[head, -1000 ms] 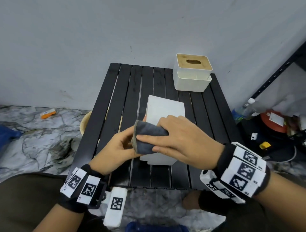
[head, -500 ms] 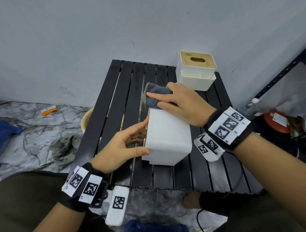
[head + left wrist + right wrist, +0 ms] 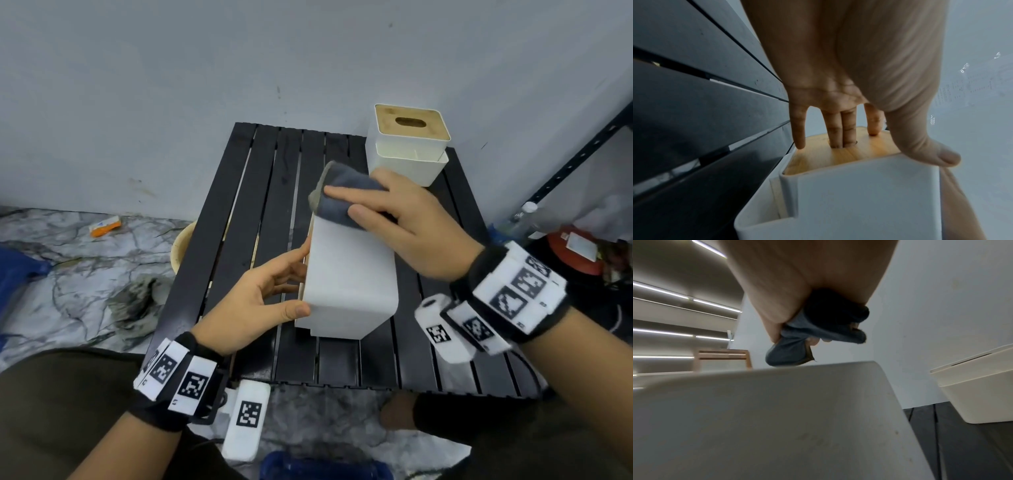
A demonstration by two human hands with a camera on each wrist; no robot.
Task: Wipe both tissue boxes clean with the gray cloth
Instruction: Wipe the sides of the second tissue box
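A white tissue box (image 3: 349, 284) lies on its side in the middle of the black slatted table (image 3: 260, 205), its wooden lid (image 3: 859, 151) facing left. My left hand (image 3: 301, 282) holds it, thumb over the top edge, fingers on the lid, two fingertips in the slot. My right hand (image 3: 340, 201) grips the bunched gray cloth (image 3: 346, 186) at the far end of the box's upper face (image 3: 777, 418). The second tissue box (image 3: 407, 147), white with a wooden top, stands upright at the table's far right corner.
The wall runs just behind the table. A pale bowl (image 3: 180, 246), a dark rag (image 3: 137, 298) and an orange packet (image 3: 104, 226) are on the marble floor to the left. A black metal rack (image 3: 575, 161) with a bottle (image 3: 524, 216) and a red object (image 3: 575, 250) stands on the right.
My right hand has swept the cloth from the near end of the lying box to its far end. The left hand let go of the cloth and now holds the box's lid side.
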